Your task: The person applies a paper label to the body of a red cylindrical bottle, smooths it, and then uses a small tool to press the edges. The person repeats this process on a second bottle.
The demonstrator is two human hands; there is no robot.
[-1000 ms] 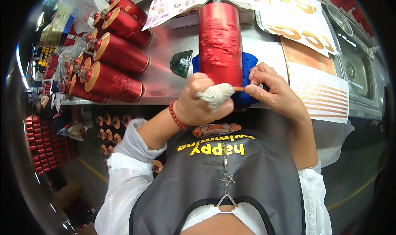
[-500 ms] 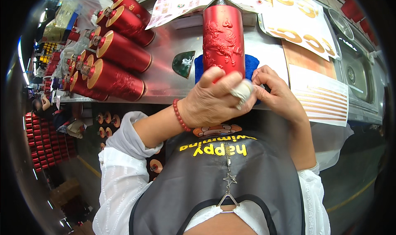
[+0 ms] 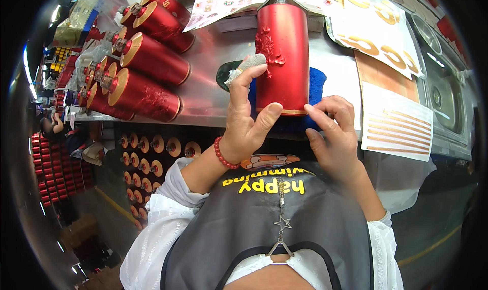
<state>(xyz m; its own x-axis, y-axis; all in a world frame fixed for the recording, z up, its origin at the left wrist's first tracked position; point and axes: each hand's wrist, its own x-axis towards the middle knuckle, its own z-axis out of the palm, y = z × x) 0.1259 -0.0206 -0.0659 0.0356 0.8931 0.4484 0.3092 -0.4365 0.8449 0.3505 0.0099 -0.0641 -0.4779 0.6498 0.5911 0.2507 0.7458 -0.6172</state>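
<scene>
A red bottle with a raised relief lies on a blue towel, its dark stopper at the far end. Around its near, base end runs a thin gold strip. My left hand steadies the bottle from the left: the thumb rests at the base edge and the index finger, in a pale wrap, lies against the side. At the right corner of the base, my right hand touches the edge with a fingertip. Its thumb is spread away from the other fingers, and nothing shows between them.
Several red bottles lie at the left of the metal table. A dark green piece sits beside the towel. Right are a sheet of gold strips, a sheet of gold curved pieces and a sink. More bottles stand below.
The bottle has turned, so its relief sits further left. My left hand has drawn back from over its near end to its left side, baring the base. My right hand's fingers have spread.
</scene>
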